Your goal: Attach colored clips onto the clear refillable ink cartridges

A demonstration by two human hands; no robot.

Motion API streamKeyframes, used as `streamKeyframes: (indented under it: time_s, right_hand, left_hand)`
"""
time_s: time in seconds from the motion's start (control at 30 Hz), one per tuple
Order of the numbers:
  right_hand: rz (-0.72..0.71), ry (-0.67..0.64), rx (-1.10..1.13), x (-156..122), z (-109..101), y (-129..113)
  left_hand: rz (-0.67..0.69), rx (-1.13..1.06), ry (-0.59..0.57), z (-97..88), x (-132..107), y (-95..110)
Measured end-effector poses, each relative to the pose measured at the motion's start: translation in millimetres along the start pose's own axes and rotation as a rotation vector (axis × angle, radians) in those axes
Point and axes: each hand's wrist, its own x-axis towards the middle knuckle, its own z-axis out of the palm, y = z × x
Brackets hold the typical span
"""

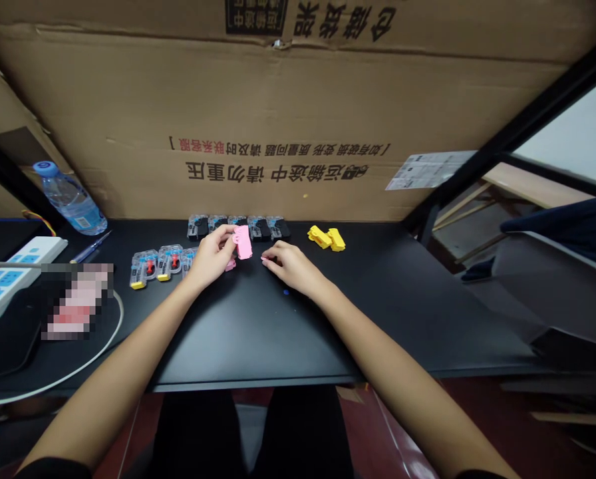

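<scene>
My left hand (214, 254) is closed in a pinch on a pink plastic piece (243, 243), held up off the black table. Just below those fingers, a second pink piece (231, 265) shows in part. To the right, my right hand (291, 267) rests low over the table with its fingertips drawn together; what they hold, if anything, I cannot make out. Left of my left hand lie clear plastic units (171, 261) with red and yellow parts, one partly hidden by the hand. Behind it runs a row of several clear and black units (259, 228).
Two yellow plastic pieces (326, 238) lie at the back right. A tiny blue bit (286, 292) is near my right wrist. A cardboard sheet (278, 100) walls the back. At left are a water bottle (73, 199), a pen (92, 247), a power strip (23, 266) and a white cable (91, 362).
</scene>
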Motion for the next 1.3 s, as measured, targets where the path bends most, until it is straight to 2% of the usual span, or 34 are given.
streamKeyframes:
  time_s: [0.17,0.27,0.37,0.5,0.6,0.7,0.87,1.1,1.3]
  right_hand:
    - [-0.039,0.027,0.041,0.5,-3.2,-2.9]
    - [-0.069,0.177,0.19,1.7,-5.8,-8.2]
    - [-0.121,0.358,0.337,1.6,-10.1,-19.4]
    - [-0.225,0.461,0.375,-2.2,-14.9,-37.5]
    - [-0.312,0.465,0.349,-5.0,-14.7,-45.2]
    - [-0.353,0.409,0.32,-6.2,-13.6,-46.0]
    - [-0.288,0.332,0.308,-6.8,-14.6,-42.5]
    - [-0.252,0.33,0.275,-6.6,-13.0,-42.2]
    - [-0.228,0.332,0.289,-5.5,-11.3,-40.1]
  left_hand:
    - [0.11,0.269,-0.014,-2.5,-2.4,1.5]
    - [0.232,0.393,0.0,-3.8,-3.3,2.1]
    - [0.298,0.437,0.005,-3.3,-4.1,3.5]
    - [0.353,0.463,0.008,-0.5,-6.8,7.6]
    - [0.379,0.47,-0.033,2.2,-9.6,9.8]
    - [0.397,0.479,-0.074,4.2,-12.0,10.6]
    - [0.401,0.497,-0.083,5.0,-14.4,12.3]
    - [0.453,0.607,-0.096,5.5,-16.0,13.3]
    - [0.447,0.651,-0.114,7.2,-17.4,12.2]
